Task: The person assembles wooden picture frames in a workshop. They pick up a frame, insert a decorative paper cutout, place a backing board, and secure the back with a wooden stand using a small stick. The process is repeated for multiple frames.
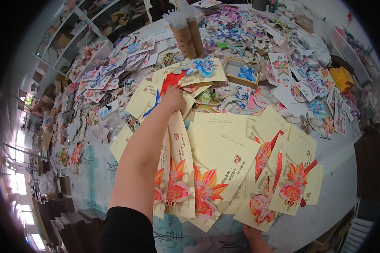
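The left hand [173, 99] lay at a red piece [173, 79] atop cream cards [218, 73] — seemingly picking it up, next needing a sure pinch — whether its fingers, or the right hand's [252, 232], were clamped, I couldn't tell

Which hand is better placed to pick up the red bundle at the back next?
Left, most likely: the left hand is at the red bundle. The right hand is at the near side, with spread cream cards between it and the bundle.
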`<action>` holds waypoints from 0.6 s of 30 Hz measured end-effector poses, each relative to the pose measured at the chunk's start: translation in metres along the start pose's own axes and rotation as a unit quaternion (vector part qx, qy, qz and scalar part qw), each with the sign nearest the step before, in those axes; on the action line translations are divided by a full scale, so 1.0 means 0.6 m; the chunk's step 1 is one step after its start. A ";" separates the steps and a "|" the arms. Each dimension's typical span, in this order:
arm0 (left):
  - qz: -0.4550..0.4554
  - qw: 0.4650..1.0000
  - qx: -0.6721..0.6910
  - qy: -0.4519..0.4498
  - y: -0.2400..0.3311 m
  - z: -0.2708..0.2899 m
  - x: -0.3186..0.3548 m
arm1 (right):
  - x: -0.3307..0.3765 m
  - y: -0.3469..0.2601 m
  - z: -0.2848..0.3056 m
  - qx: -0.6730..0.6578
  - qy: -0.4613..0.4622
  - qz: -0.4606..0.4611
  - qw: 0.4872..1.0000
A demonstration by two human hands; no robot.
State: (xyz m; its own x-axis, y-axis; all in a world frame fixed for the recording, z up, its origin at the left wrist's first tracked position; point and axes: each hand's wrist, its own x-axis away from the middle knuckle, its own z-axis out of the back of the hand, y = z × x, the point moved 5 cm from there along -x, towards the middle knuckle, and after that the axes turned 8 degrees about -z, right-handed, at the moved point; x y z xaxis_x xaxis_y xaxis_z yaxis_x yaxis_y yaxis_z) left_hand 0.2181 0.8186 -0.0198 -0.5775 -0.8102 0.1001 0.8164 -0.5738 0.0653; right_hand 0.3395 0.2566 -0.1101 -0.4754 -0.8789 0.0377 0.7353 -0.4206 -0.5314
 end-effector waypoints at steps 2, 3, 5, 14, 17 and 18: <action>0.013 0.999 0.045 0.021 -0.017 0.016 0.004 | 0.001 0.002 0.002 0.007 -0.007 0.001 1.000; -0.001 0.998 0.031 0.063 -0.005 0.040 0.009 | -0.002 0.000 0.002 0.009 -0.016 -0.005 1.000; -0.025 0.989 0.001 0.146 0.011 0.097 0.025 | 0.000 0.001 -0.002 0.008 -0.025 -0.007 1.000; -0.283 0.915 0.119 0.262 0.102 0.227 0.166 | 0.002 0.005 -0.003 0.036 -0.002 0.002 0.999; -0.330 0.905 0.091 0.250 0.124 0.218 0.238 | 0.005 0.005 -0.005 0.029 0.019 -0.004 0.999; -0.339 0.905 0.088 0.243 0.126 0.208 0.264 | -0.001 0.000 0.000 0.022 0.022 0.003 1.000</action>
State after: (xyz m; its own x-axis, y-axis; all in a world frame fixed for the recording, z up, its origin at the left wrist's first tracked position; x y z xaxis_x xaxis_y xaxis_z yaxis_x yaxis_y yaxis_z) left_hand 0.1888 0.6621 0.1250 -0.8444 -0.2607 -0.4681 0.2379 -0.9652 0.1085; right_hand 0.3398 0.2568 -0.1101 -0.4918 -0.8707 -0.0032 0.7581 -0.4264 -0.4934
